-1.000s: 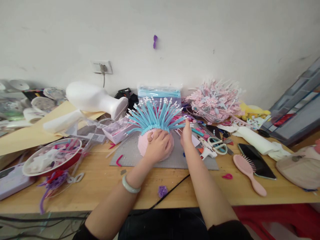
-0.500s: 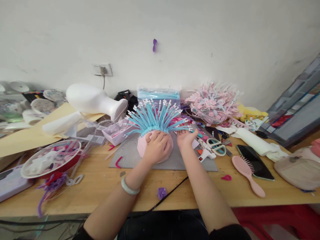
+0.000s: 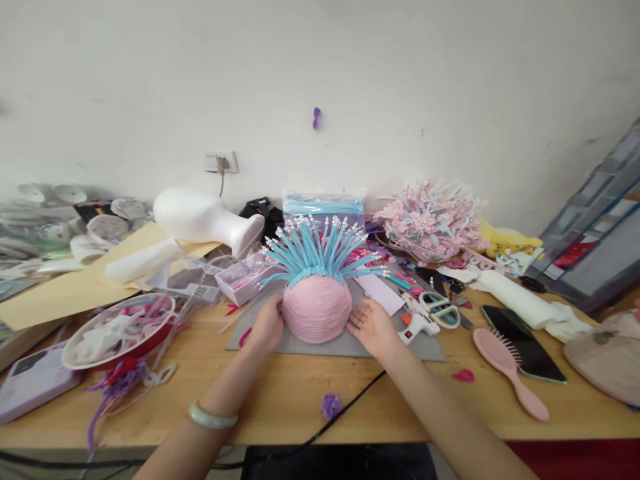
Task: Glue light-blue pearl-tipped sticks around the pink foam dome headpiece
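Observation:
A pink ribbed dome point(image 3: 317, 310) sits on the grey mat point(image 3: 425, 351), its back edge fringed with blue stems point(image 3: 320, 250) that fan out and end in white beads. At the dome's left side is my left hand point(image 3: 269, 325), its fingers extended along the edge and partly hidden; a pale bangle circles that wrist. On the opposite side my right hand point(image 3: 373, 327) is open, fingers spread, with the fingertips at or very near the dome's edge. I cannot tell how firmly either hand touches it.
White scissors point(image 3: 440, 310) and a glue gun point(image 3: 416, 321) lie right of the mat, near a pink hairbrush point(image 3: 505, 367) and a black phone point(image 3: 525, 343). A bowl point(image 3: 75, 363) of trimmings stands left. Behind are a white foam head point(image 3: 195, 217) and a pink flowered headpiece point(image 3: 430, 223).
My left hand has come off the top of the dome to its left side. My right hand has moved from the beaded stems down to the dome's right side. The view has tilted up slightly.

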Tool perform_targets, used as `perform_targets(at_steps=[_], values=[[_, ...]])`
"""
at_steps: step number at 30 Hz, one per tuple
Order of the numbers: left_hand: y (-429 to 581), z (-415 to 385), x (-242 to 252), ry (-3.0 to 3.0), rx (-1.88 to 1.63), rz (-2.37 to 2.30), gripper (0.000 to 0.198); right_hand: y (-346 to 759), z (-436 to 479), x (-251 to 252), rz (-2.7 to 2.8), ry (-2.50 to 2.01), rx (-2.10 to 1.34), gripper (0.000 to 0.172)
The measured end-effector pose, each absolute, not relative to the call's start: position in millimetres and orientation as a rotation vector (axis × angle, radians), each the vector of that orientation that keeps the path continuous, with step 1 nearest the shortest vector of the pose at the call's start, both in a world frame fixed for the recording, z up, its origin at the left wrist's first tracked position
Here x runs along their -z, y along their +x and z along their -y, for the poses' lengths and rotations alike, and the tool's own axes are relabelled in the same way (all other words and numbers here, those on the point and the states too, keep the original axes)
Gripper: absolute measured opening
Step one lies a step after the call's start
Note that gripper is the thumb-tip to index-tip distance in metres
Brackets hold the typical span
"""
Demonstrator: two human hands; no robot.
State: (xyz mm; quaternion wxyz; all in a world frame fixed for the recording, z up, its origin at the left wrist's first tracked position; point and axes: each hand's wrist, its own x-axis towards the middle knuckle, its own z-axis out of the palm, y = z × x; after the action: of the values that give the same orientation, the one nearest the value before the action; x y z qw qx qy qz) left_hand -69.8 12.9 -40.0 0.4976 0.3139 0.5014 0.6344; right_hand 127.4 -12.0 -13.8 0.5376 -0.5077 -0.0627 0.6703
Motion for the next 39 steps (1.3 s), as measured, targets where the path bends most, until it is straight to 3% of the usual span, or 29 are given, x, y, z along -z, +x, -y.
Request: perform_targets(at_steps=[6, 15, 21, 32, 36, 39], values=[[-54, -9, 9, 0.51, -1.291, -0.992, 0.015, 115, 4, 7, 0.221, -1.111, -1.513, 0.017], [-36, -8, 17, 0.405, -1.337, -0.78, 0.026, 129, -12, 25, 0.23, -0.77, -1.456, 0.024], [-10, 2, 7, 0.499, -1.551, -0.528, 0.043, 135, -14, 21, 0.144, -0.654, -1.414, 0.02], [43, 22, 12, 0.568, -1.781, -0.528, 0.041, 140, -14, 25, 0.153, -0.397, -1.614, 0.035], [49, 33, 16, 0.712, -1.664, -0.49, 0.05, 148, -25, 30, 0.266, -0.384, -1.631, 0.037], [39, 35, 14, 0.767, -1.373, -0.398, 0.044, 160, -31, 40, 0.455, -0.432, -1.491, 0.035]])
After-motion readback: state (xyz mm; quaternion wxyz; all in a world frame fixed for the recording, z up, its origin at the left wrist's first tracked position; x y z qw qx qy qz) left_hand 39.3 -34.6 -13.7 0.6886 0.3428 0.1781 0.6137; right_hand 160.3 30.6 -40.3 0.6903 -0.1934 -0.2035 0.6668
